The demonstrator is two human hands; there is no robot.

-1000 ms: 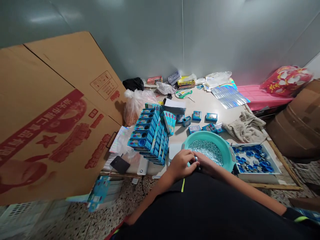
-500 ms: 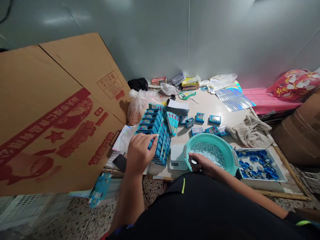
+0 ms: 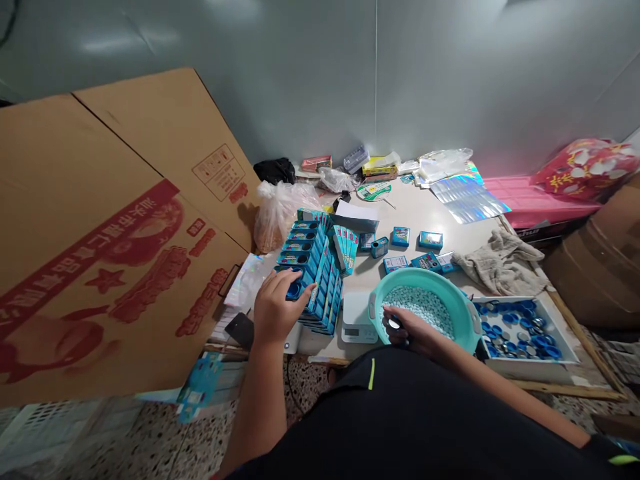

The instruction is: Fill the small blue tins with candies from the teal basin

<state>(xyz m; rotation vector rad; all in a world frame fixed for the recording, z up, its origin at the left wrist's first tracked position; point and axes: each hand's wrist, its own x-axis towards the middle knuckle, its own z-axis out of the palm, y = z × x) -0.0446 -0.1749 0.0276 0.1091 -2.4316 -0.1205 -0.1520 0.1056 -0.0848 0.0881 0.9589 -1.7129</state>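
Note:
My left hand rests on the front of a stack of teal boxes, with its fingers curled over a box with a round blue opening. My right hand sits at the rim of a teal plastic basin, pinching a small metal scoop. The basin holds a heap of pale blue tablets. To the basin's left stands a white digital scale. A white tray of blue and silver caps lies to its right.
A large printed cardboard sheet leans in from the left. Small teal boxes lie behind the basin, beside a beige cloth and holographic film. A plastic bag stands behind the stack. A pink bin sits right.
My left hand has moved from the basin to the stack of boxes and now rests lower on its front box. This uncovers the scale. My right hand stays at the basin.

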